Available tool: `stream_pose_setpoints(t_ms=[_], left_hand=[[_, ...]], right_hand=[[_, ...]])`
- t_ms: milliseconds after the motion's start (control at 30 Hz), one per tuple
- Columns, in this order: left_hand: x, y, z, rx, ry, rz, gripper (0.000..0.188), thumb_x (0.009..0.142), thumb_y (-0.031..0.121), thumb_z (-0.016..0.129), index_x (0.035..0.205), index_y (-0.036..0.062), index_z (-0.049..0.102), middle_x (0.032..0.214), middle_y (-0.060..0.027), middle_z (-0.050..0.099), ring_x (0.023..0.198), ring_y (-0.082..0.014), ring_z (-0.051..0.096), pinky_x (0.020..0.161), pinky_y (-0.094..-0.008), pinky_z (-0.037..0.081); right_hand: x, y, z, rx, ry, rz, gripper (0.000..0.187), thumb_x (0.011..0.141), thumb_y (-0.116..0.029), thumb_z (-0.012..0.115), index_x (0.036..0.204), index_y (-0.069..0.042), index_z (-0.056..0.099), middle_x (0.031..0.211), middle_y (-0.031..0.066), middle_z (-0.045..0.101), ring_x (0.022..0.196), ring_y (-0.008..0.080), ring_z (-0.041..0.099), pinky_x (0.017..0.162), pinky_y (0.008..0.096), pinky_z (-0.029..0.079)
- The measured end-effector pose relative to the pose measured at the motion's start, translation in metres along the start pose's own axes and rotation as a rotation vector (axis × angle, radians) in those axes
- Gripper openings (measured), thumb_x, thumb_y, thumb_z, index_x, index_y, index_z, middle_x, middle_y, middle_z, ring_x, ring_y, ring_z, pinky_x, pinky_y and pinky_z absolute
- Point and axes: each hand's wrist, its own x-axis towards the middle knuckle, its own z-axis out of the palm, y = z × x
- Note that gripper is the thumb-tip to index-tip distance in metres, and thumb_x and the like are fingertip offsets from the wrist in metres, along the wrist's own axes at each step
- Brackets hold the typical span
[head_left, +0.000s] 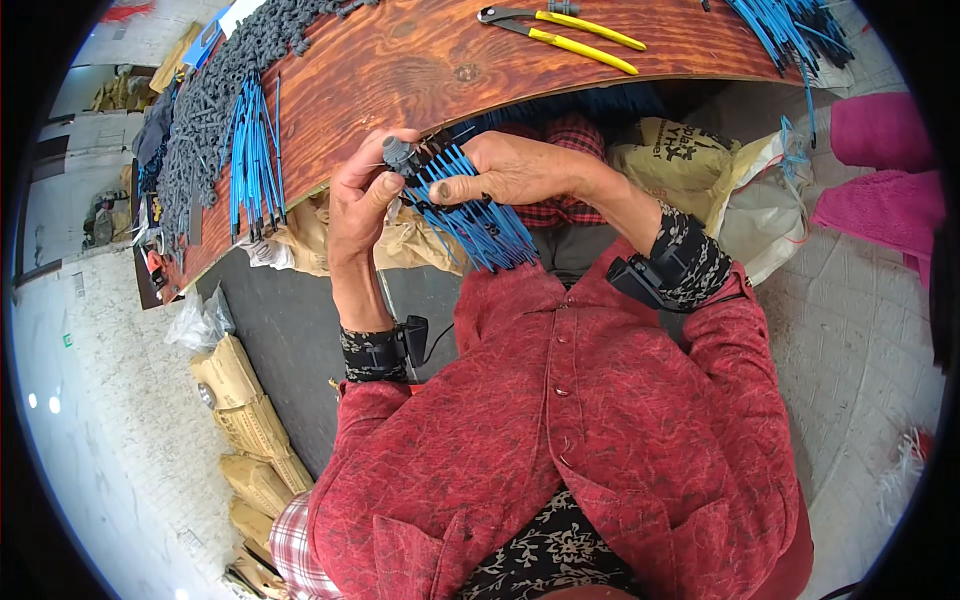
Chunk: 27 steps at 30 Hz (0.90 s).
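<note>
My left hand is closed, pinching a small grey ribbed plastic fitting between thumb and fingers near the table edge. Thin blue rods with black ends lie in a bundle over my lap, slanting up toward both hands. My right hand is closed at the upper part of these rods, its thumb lying across them. Its fingertips are partly hidden by the rods. The two hands almost meet at the grey fitting, and dark rod ends show between them.
A wooden table curves across the front. On it lie yellow-handled pliers, a heap of grey fittings, and more blue rods at left and right. A pale sack stands beneath, beside pink cloth.
</note>
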Motion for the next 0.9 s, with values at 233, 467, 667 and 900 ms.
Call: stream_pose_setpoints(t_ms=[233,467,667,900], left_hand=[[0.0,-0.002,-0.003,0.032,-0.063,0.015,0.056,0.085,0.037,0.079,0.122,-0.004,0.067,0.104,-0.0019,0.058,0.095,-0.0126,0.055,0.084,-0.0267,0.043],[-0.006,-0.003,-0.006,-0.024,-0.067,0.031,0.057,0.083,0.034,0.08,0.123,-0.0046,0.067,0.111,-0.0062,0.063,0.104,-0.0152,0.058,0.091,-0.0296,0.044],[-0.005,-0.002,-0.012,-0.027,-0.109,0.026,0.057,0.081,0.032,0.082,0.123,-0.0035,0.067,0.115,-0.0088,0.062,0.108,-0.0187,0.057,0.095,-0.0322,0.043],[-0.007,-0.001,-0.014,-0.02,-0.114,0.052,0.057,0.082,0.034,0.081,0.123,-0.0032,0.067,0.115,-0.0096,0.06,0.108,-0.0204,0.056,0.095,-0.0336,0.042]], right_hand=[[0.002,0.01,-0.002,0.065,-0.086,0.015,0.067,0.095,-0.061,0.06,0.073,0.002,0.063,0.061,0.0037,0.051,0.06,0.0136,0.049,0.056,0.0331,0.043],[0.004,0.009,0.002,-0.004,-0.071,-0.006,0.071,0.093,-0.065,0.059,0.072,0.002,0.062,0.059,0.0041,0.051,0.059,0.0142,0.049,0.056,0.0335,0.042],[-0.001,-0.003,0.006,-0.052,0.012,-0.047,0.069,0.091,-0.067,0.059,0.077,0.001,0.067,0.063,0.0107,0.059,0.061,0.0207,0.058,0.059,0.0355,0.046],[0.005,0.002,0.01,-0.195,0.063,-0.1,0.071,0.086,-0.071,0.061,0.099,-0.001,0.066,0.073,0.0155,0.066,0.068,0.035,0.065,0.063,0.0411,0.05]])
